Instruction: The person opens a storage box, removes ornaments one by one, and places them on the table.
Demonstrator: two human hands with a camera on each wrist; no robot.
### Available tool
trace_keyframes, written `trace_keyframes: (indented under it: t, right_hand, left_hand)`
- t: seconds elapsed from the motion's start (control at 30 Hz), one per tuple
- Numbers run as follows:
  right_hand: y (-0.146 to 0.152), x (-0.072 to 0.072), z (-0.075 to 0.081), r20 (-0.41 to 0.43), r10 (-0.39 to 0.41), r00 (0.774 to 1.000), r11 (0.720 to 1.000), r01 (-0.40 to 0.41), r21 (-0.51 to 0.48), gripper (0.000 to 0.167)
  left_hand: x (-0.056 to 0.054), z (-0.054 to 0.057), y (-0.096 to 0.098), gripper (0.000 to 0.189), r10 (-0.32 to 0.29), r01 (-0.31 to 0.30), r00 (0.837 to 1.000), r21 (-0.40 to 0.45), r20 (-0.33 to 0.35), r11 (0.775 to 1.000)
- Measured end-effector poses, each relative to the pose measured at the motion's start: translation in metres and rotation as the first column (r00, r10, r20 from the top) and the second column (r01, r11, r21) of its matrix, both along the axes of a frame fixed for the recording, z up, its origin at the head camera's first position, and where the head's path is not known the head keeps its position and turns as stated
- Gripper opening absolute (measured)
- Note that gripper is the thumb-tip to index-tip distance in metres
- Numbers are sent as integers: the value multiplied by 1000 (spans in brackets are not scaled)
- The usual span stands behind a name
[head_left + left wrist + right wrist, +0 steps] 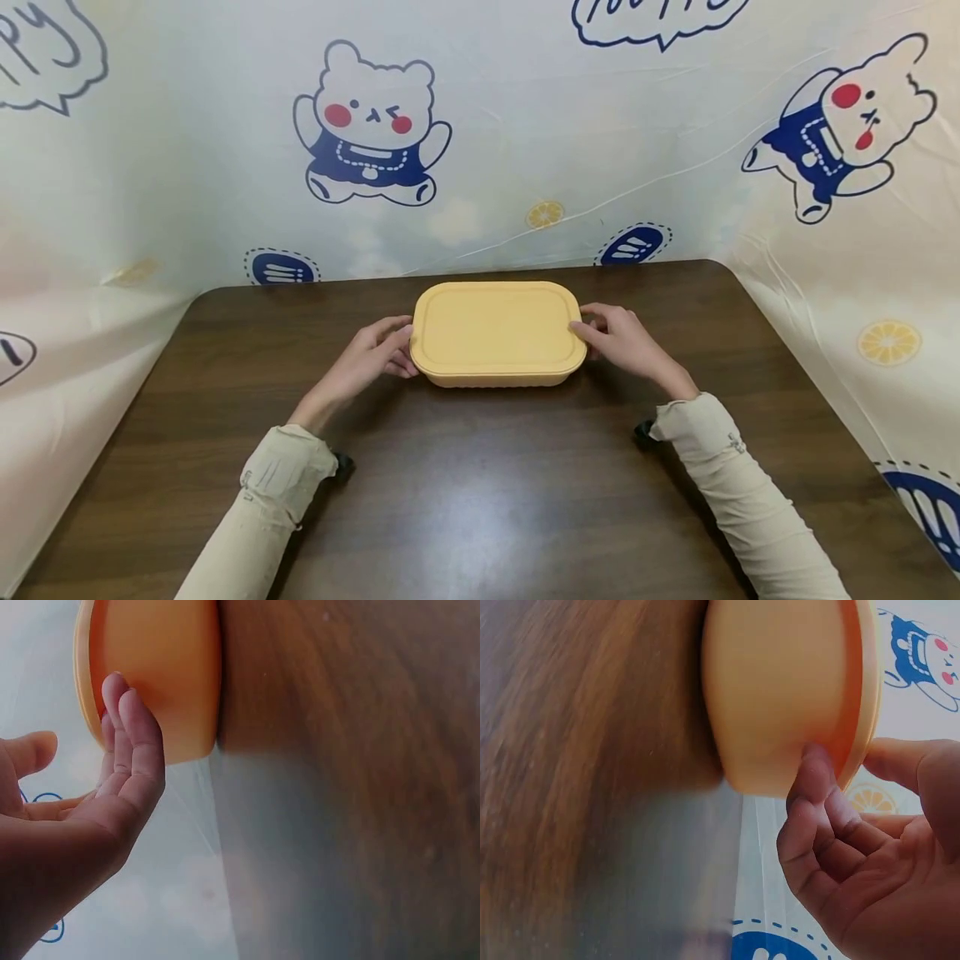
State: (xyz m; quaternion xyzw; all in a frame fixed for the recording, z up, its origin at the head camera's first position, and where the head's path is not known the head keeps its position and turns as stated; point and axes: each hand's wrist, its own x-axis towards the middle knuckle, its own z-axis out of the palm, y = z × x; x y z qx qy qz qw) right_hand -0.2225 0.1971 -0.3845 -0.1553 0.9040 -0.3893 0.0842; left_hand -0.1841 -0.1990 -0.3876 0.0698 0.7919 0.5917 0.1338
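Near the twelve o'clock edge of the tabletop [480, 492], pinching the three o'clock end of a yellow container [498, 380] with the right hand [620, 337], thumb at the lid [495, 327] rim. At the nine o'clock end, touching the side with nearly straight fingers [141, 731] of the left hand [365, 357], thumb apart.
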Motion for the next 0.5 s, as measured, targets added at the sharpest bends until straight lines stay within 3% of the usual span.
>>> trace_keyframes:
  t: [0.2,0.5]
  right_hand:
    - [2,2,-1,14,-20,1000,1000,20,-7,51]
    - [0,-1,0,5,-37,999,999,37,-17,52]
  left_hand:
    - [0,-3,4,51,-11,7,999,94,36,996]
    - [1,-3,6,51,4,-7,999,93,38,996]
